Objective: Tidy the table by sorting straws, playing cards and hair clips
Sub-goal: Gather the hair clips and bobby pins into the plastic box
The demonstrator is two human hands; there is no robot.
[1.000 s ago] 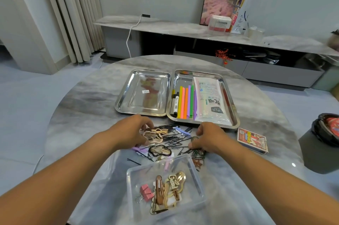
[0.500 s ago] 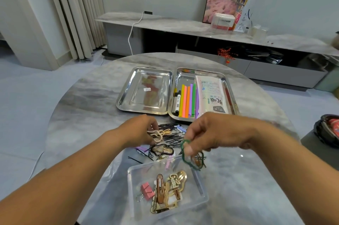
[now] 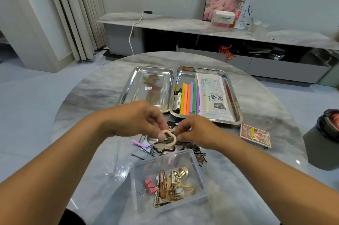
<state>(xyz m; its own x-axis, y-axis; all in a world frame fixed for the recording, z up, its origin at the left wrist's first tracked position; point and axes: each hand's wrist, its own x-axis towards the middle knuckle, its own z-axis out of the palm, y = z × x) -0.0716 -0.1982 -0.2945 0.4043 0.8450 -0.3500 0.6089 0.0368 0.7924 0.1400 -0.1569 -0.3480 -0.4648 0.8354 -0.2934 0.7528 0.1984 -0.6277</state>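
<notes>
Cream hair clip (image 3: 171, 139) is pinched by left hand (image 3: 139, 120) and right hand (image 3: 196, 131) above loose pins on surface (image 3: 95, 100), behind clear box (image 3: 200, 171) of clips.

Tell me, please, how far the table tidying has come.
Done: straws lie in the right tray, and some clips sit in the clear box. In hand: the left hand and right hand hold a beige clip. Left: loose pins and the card box on the table.
</notes>
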